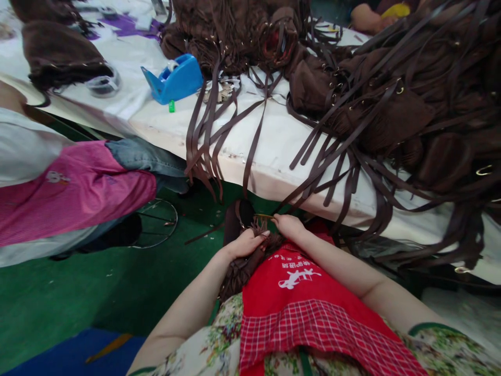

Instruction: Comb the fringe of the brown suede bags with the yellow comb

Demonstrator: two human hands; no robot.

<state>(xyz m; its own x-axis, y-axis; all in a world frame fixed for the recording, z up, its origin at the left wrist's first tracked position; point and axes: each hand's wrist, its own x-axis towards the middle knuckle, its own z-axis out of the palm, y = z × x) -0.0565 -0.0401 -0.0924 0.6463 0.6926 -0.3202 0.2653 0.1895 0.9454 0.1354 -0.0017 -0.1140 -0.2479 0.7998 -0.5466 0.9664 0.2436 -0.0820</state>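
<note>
In my lap lies a dark brown fringed suede bag (239, 272), partly hidden by my arm. My left hand (248, 243) is closed on its edge, with the thumb on top and thin fringe strands (260, 224) sticking out beyond the fingers. My right hand (288, 227) pinches one end of a thin yellow tool (264, 215), held level over the strand tips. Its exact kind is too small to make out. A brown strap (204, 235) trails out to the left of the bag.
A white-covered table (172, 128) runs ahead, bearing piles of brown suede bags (395, 115) whose long straps (256, 141) hang over the edge. On it stands a blue tape dispenser (176, 78). Another person in a pink apron (82, 188) sits at left. Across the table a person's hand (368, 20) shows.
</note>
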